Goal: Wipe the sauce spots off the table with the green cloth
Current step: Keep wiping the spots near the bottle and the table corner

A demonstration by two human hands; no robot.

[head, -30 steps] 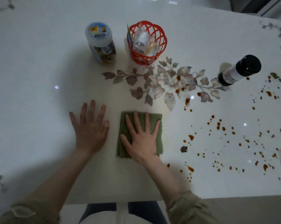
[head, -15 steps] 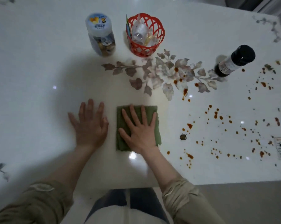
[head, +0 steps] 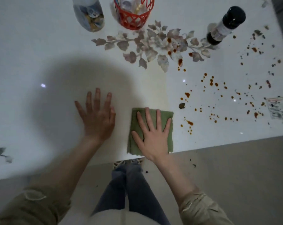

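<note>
Cloth (right hand atop) has slid back across the table.

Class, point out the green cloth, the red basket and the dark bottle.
green cloth (head: 166, 114): head view, bare top right corner.
red basket (head: 132, 26): head view, lower wall.
dark bottle (head: 234, 15): head view, black cap.

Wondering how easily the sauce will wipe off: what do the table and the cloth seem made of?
Table: likely polished stone or a glazed slab, white and glossy; bright light glints reflect in it.
Cloth: soft textile, perhaps terry or microfibre, matte green; it has a fuzzy surface and a ragged near edge.
</note>
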